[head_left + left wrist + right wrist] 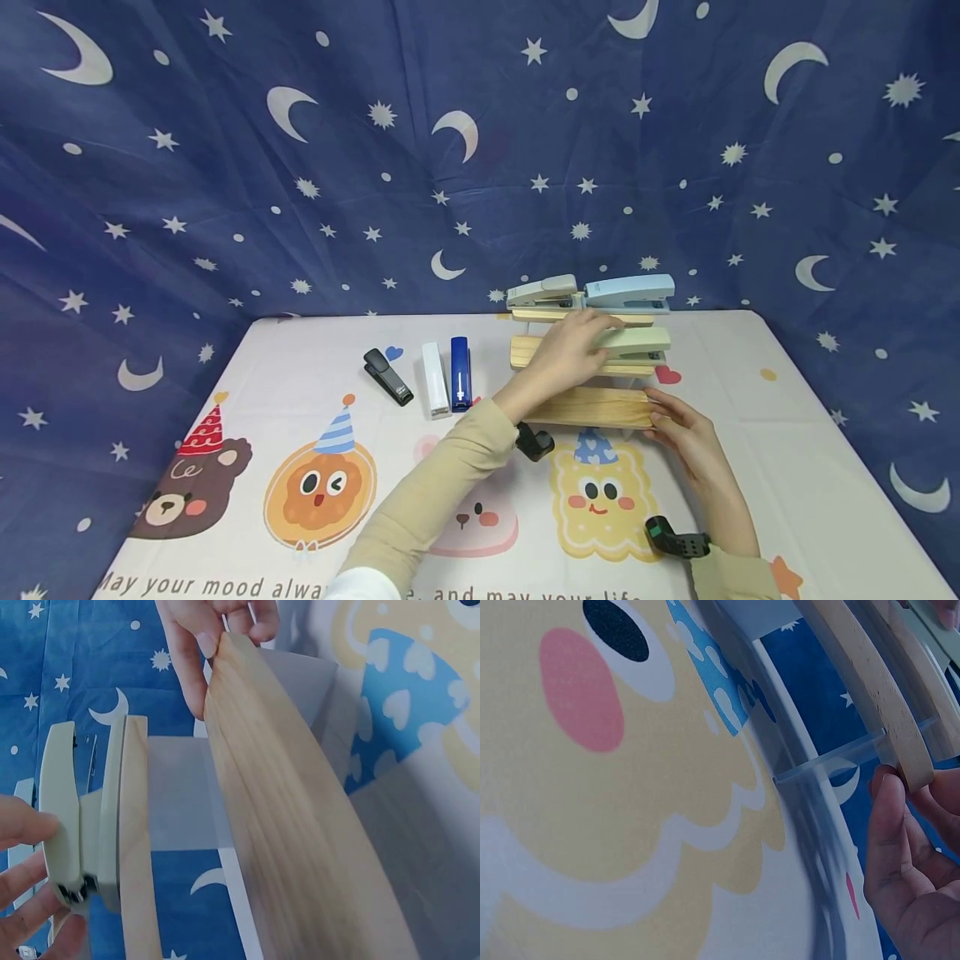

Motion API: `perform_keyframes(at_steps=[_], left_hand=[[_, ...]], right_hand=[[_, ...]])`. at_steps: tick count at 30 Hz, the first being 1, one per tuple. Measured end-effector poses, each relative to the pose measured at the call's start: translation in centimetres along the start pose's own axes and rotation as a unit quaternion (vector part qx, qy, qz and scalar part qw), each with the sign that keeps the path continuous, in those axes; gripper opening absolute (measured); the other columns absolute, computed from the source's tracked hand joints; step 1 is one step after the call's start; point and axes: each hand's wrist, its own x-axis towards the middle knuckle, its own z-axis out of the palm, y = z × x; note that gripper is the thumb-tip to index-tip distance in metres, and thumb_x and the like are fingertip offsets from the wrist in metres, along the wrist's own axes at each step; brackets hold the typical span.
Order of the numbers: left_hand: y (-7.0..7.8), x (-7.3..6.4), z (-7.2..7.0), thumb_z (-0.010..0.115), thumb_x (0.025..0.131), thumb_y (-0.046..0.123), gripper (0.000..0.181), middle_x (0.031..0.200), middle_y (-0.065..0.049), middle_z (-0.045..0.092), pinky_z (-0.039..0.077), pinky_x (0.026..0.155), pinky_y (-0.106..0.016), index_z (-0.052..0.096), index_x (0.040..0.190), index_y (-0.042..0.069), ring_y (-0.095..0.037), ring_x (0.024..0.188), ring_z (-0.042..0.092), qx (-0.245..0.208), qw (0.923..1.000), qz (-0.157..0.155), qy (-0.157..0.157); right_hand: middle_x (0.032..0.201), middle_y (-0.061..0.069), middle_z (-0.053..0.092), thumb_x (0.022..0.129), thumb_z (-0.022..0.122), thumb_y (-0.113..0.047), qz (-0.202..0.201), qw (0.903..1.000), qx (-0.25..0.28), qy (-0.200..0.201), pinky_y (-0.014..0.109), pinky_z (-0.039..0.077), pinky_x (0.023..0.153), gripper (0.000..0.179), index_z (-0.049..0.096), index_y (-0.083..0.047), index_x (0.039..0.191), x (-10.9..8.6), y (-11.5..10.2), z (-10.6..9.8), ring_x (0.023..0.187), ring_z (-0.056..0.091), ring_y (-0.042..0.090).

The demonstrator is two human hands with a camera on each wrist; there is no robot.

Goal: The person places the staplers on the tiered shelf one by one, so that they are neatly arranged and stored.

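A rack with three wooden shelves on clear supports stands at the right of the table. My left hand (567, 348) reaches across to the middle shelf (523, 350) and grips a pale green stapler (639, 340) there. Its fingers lie around one end of that stapler in the left wrist view. Lower down, my right hand (692, 440) pinches the right end of the bottom shelf (592, 407) between thumb and fingers, also seen in the right wrist view. A grey stapler (542, 290) and a light blue stapler (632, 291) sit side by side on the top shelf (536, 316).
Left of the rack, a black stapler (387, 377), a white stapler (435, 379) and a dark blue stapler (461, 373) lie on the printed tablecloth (315, 358). A blue curtain (495, 192) with moons and stars hangs behind the table.
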Motion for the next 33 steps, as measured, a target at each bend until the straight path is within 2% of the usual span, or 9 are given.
perform_keyframes(at_steps=[5, 11, 28, 33], left_hand=[[-0.7, -0.8, -0.1, 0.064, 0.088, 0.017, 0.042, 0.131, 0.003, 0.059, 0.047, 0.099, -0.031, 0.058, 0.13, 0.023, -0.015, 0.12, 0.055, -0.009, 0.9998, -0.019, 0.007], [-1.4, -1.5, -0.3, 0.066, 0.088, 0.019, 0.042, 0.127, 0.002, 0.06, 0.048, 0.096, -0.031, 0.059, 0.129, 0.024, -0.015, 0.116, 0.056, -0.025, 0.9989, -0.038, 0.015], [-2.5, -2.6, -0.1, 0.066, 0.089, 0.024, 0.039, 0.109, 0.003, 0.064, 0.047, 0.074, -0.023, 0.061, 0.127, 0.024, -0.011, 0.094, 0.057, -0.058, 0.9954, -0.06, 0.048], [-2.9, -3.2, -0.3, 0.067, 0.088, 0.025, 0.041, 0.112, 0.003, 0.065, 0.049, 0.08, -0.026, 0.06, 0.128, 0.025, -0.012, 0.101, 0.058, -0.067, 0.9934, -0.075, 0.054]], right_hand=[[0.101, -0.022, 0.06, 0.097, 0.049, -0.007, 0.002, 1.0, 0.005, 0.003, 0.015, 0.053, 0.075, 0.048, 0.036, 0.011, 0.14, -0.1, 0.0, 0.1, 0.09, 0.059, -0.005], [0.1, -0.022, 0.06, 0.097, 0.05, -0.007, 0.006, 1.0, 0.002, 0.006, 0.015, 0.053, 0.075, 0.049, 0.037, 0.011, 0.14, -0.1, -0.1, 0.1, 0.089, 0.059, -0.005], [0.101, -0.022, 0.06, 0.097, 0.05, -0.009, 0.006, 1.0, 0.005, 0.004, 0.015, 0.053, 0.075, 0.049, 0.037, 0.011, 0.14, -0.1, -0.1, 0.2, 0.089, 0.059, -0.005], [0.101, -0.023, 0.06, 0.097, 0.05, -0.009, 0.004, 1.0, -0.002, 0.006, 0.015, 0.053, 0.075, 0.049, 0.037, 0.011, 0.14, -0.1, -0.2, 0.2, 0.089, 0.059, -0.006]])
